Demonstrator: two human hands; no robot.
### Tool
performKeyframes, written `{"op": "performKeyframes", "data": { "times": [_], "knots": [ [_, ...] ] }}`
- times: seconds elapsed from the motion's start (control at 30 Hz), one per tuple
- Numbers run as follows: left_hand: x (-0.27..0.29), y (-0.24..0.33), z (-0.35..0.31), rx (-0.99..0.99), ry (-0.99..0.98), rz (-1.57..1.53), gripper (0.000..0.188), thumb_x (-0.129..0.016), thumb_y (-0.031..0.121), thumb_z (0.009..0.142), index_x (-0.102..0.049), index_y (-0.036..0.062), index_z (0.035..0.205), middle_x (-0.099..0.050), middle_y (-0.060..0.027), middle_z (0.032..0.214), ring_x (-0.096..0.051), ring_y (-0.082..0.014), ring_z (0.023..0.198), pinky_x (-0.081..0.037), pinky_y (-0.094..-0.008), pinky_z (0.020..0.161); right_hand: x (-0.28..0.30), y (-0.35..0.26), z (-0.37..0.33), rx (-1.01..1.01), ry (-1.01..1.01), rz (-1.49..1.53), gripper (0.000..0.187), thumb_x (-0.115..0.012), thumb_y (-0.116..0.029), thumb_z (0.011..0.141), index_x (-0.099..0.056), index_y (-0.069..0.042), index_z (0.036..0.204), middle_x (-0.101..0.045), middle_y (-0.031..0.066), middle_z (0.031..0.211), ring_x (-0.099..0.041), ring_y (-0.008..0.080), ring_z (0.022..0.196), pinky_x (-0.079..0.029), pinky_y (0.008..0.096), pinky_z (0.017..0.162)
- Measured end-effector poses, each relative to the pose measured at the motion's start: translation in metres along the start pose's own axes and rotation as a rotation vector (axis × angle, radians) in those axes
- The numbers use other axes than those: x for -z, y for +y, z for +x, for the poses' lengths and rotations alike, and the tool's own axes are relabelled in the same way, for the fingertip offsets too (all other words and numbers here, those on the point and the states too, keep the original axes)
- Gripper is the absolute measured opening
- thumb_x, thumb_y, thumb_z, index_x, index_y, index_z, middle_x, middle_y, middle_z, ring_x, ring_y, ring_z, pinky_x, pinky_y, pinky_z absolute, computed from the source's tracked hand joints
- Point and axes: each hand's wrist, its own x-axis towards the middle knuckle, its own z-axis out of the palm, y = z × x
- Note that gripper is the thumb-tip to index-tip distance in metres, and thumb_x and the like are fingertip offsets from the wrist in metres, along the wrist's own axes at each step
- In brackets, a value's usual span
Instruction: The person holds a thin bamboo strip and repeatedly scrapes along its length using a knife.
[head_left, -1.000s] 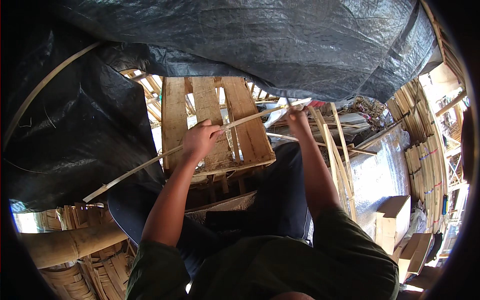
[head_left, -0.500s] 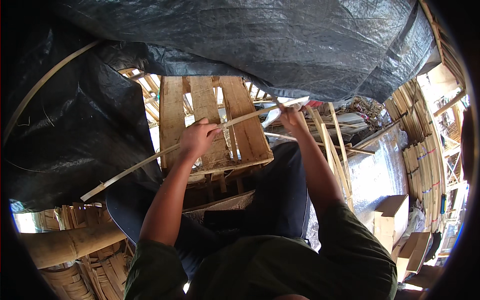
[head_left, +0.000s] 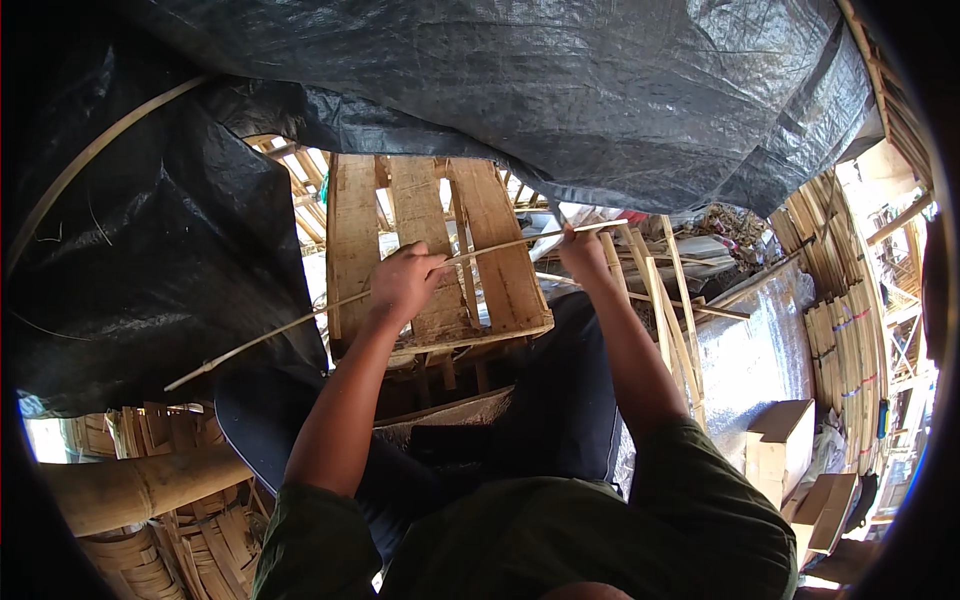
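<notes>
A long, thin bamboo strip (head_left: 500,245) slants across in front of me, its left end low and its right end higher. My left hand (head_left: 405,283) is closed round its middle, above the wooden slatted stand (head_left: 415,205). Near the strip's right end, my right hand (head_left: 583,252) is closed on what looks like a knife, whose narrow dark blade (head_left: 557,212) sticks up beyond the fingers. The strip passes against this hand; the knife's handle is hidden in the fist. Both hands are over the stand's far half or beside it, between my knees.
Black plastic sheeting (head_left: 560,90) hangs ahead and to the left. Upright bamboo strips (head_left: 672,300) stand right of my knee, beside a shiny silver sheet (head_left: 750,350). Cardboard boxes (head_left: 778,450) and bundled bamboo (head_left: 845,340) lie farther right. A thick bamboo pole (head_left: 150,490) lies lower left.
The bamboo strip has turned and now shows a narrower side. Its right end and my right hand are slightly lower. My left hand keeps its grip.
</notes>
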Motion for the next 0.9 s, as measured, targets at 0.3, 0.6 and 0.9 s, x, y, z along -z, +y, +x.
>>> {"op": "performKeyframes", "data": {
  "times": [0.3,0.6,0.9],
  "knots": [
    [0.000,-0.004,0.000,0.013,-0.015,0.020,0.023,-0.065,0.036,0.088,-0.074,0.0165,0.096,-0.059,-0.0068,0.085,-0.064,-0.0257,0.082,-0.052,-0.0386,0.068,0.002,-0.026,-0.015,-0.223,-0.089,0.229,0.049,-0.045,-0.043,0.098,-0.065,0.002,0.101,-0.066,0.0218,0.075,-0.065,0.0324,0.055,-0.050,0.0443,0.047],
    [0.001,-0.006,-0.002,0.000,0.013,-0.010,0.021,-0.066,0.035,0.088,-0.074,0.0176,0.096,-0.059,-0.0061,0.085,-0.064,-0.0254,0.083,-0.052,-0.0393,0.069,0.013,-0.033,-0.014,-0.408,-0.144,0.334,0.054,-0.043,-0.049,0.099,-0.065,-0.001,0.087,-0.056,0.0110,0.057,-0.053,0.0234,0.042,-0.043,0.0386,0.041],
    [0.001,-0.016,-0.010,0.008,0.019,0.011,0.019,-0.063,0.035,0.089,-0.073,0.0203,0.092,-0.059,-0.0069,0.084,-0.064,-0.0263,0.084,-0.052,-0.0406,0.069,0.053,-0.079,-0.025,-0.358,-0.298,0.209,0.038,-0.045,-0.033,0.098,-0.066,-0.003,0.109,-0.065,0.0165,0.069,-0.067,0.0261,0.063,-0.053,0.0388,0.052]
  ]
}}
